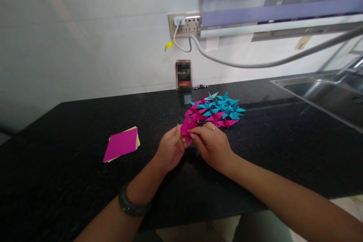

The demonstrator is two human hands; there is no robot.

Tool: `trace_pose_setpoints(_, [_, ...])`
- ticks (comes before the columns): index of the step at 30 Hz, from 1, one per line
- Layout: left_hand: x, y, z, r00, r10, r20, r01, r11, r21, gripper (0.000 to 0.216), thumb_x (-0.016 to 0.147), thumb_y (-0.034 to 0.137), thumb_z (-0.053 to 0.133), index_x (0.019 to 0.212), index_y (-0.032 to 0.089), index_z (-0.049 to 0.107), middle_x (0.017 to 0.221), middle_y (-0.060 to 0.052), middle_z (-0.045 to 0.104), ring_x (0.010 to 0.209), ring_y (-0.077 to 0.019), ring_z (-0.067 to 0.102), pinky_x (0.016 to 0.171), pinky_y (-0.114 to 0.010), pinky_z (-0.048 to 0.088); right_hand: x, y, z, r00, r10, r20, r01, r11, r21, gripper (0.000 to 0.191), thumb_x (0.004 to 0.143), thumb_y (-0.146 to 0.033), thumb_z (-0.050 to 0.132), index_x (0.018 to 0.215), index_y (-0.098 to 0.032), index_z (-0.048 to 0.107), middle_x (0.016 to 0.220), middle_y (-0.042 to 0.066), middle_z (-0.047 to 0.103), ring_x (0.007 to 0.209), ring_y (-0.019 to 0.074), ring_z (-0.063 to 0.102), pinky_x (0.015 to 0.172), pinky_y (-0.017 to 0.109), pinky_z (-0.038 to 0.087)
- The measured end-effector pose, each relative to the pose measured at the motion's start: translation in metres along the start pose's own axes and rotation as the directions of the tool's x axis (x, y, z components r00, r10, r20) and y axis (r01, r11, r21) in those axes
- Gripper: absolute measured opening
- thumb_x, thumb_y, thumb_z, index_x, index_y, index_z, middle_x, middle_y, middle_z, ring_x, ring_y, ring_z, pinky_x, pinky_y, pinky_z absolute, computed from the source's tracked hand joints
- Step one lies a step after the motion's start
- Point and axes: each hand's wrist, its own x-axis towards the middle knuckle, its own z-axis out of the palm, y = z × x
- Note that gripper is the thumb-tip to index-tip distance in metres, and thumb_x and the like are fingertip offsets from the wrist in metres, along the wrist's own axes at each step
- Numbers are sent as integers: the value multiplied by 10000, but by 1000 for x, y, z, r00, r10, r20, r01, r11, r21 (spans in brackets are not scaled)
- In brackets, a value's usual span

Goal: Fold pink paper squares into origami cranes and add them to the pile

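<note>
A folded pink origami paper (pixel 187 125) is held between my two hands, just above the black countertop. My left hand (pixel 171 149) grips its left side, thumb towards the front. The thumb and index finger of my right hand (pixel 214 143) pinch its lower right part. Part of the paper is hidden behind my fingers. Just beyond my hands lies a group of finished paper cranes: several pink cranes (pixel 217 116) nearer me, several blue cranes (pixel 225 106) behind and to the right, and one pale blue crane (pixel 211 96) at the back.
A stack of square paper (pixel 121 144), pink on top with yellow below, lies to the left on the countertop (pixel 70 181). A dark blurred box (pixel 183 75) leans by the wall. The sink (pixel 326 94) is at the right. A grey cable (pixel 249 65) hangs across from the socket (pixel 185 25).
</note>
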Motion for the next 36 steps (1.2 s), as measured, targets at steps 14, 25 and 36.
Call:
trace_pose_setpoints(14, [-2,-1,3,998,60,-36,-52,979,195,235,749,350,606,766,116,597,620,2,589,539,-80,509,544,-198,401,4,-4,-2,974,-224,9,215,943,252,138,829,-263,520,795,-175,621,822,51,678,746,154,583,689,297,446])
trace_pose_setpoints(25, [-2,-5,-7,950,304,-74,-148,644,751,280,805,390,494,876,150,621,717,-16,621,648,-130,551,611,-236,424,4,10,10,857,419,299,-503,806,312,321,756,-287,523,492,-171,383,450,-54,371,435,59,336,424,195,251])
trace_pose_setpoints(36, [-2,-8,-5,985,172,-6,-122,723,680,262,778,356,537,883,130,621,680,-21,648,600,-132,577,563,-232,432,8,12,14,715,484,505,-699,461,547,341,802,-402,424,559,-168,467,470,-24,501,385,71,432,389,196,346])
